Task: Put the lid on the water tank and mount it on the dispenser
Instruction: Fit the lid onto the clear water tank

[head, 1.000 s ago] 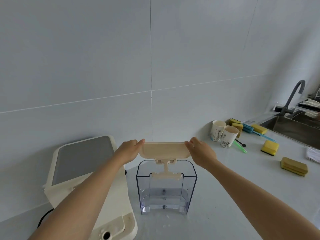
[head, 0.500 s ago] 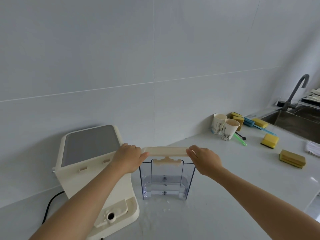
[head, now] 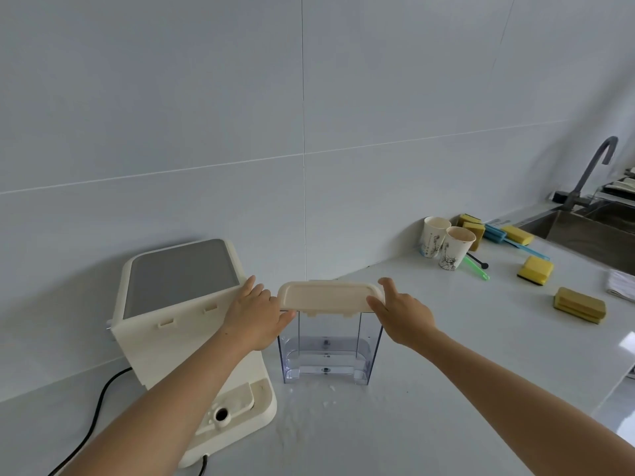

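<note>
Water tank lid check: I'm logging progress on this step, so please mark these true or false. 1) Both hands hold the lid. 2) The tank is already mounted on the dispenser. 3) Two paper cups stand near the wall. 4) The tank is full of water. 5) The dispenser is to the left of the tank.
1) True: the left hand and right hand grip the ends of the lid.
2) False: the water tank stands on the counter beside the dispenser.
3) True: the two paper cups stand by the wall.
4) False: the clear tank looks essentially empty.
5) True.
</note>
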The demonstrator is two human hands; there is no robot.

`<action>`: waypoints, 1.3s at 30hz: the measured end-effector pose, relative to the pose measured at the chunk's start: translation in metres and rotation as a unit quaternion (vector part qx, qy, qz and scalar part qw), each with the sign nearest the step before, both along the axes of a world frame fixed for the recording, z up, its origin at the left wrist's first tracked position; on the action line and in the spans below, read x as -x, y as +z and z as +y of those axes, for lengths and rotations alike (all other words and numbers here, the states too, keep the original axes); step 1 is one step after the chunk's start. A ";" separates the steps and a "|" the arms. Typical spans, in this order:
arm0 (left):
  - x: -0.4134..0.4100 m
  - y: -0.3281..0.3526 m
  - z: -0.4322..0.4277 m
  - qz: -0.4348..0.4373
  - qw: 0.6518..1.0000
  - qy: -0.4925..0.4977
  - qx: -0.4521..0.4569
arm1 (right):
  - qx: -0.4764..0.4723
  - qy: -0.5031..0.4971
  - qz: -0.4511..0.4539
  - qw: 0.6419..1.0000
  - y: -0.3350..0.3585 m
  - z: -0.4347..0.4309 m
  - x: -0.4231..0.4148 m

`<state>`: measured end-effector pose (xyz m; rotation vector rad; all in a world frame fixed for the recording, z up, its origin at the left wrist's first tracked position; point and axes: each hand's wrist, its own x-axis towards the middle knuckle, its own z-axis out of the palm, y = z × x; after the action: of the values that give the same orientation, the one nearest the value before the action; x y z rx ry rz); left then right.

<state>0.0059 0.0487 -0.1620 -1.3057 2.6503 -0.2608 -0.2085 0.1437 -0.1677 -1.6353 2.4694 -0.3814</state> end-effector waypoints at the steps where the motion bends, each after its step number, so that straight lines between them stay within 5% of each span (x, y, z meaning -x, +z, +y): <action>1: 0.000 0.000 0.002 -0.001 1.000 0.005 -0.004 | -0.001 -0.001 -0.001 1.000 0.001 0.000 0.000; 5: 0.002 -0.001 0.014 0.051 0.998 0.020 -0.032 | 0.017 -0.014 -0.021 1.000 0.007 -0.006 0.001; 9: 0.010 -0.006 0.030 0.265 0.954 0.059 -0.131 | 0.042 -0.017 -0.135 0.990 0.012 -0.021 0.003; 11: 0.014 -0.013 0.034 0.436 0.865 0.120 -0.216 | 0.040 -0.010 -0.189 0.981 0.013 -0.028 0.004; 14: 0.020 -0.024 0.037 0.615 0.681 0.221 -0.329 | 0.019 -0.005 -0.215 0.977 0.014 -0.038 0.004; 18: 0.028 -0.039 0.030 0.665 0.483 0.339 -0.457 | 0.006 -0.004 -0.245 0.969 0.016 -0.047 0.000; 20: 0.033 -0.044 0.024 0.661 0.430 0.353 -0.504 | 0.000 -0.005 -0.258 0.966 0.017 -0.049 -0.001; 26: 0.048 -0.052 0.013 0.646 0.358 0.404 -0.541 | -0.032 -0.016 -0.268 0.963 0.011 -0.050 -0.003; 34: 0.055 -0.061 0.008 0.661 0.417 0.383 -0.493 | -0.012 0.000 -0.228 0.974 0.004 -0.041 0.003; 39: 0.058 -0.068 -0.002 0.680 0.414 0.364 -0.483 | -0.012 -0.008 -0.214 0.977 0.003 -0.034 0.006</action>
<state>-0.0521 0.0471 -0.2302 -2.1042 1.2503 2.9132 -0.2148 0.1099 -0.1643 -1.3519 2.1539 -0.6278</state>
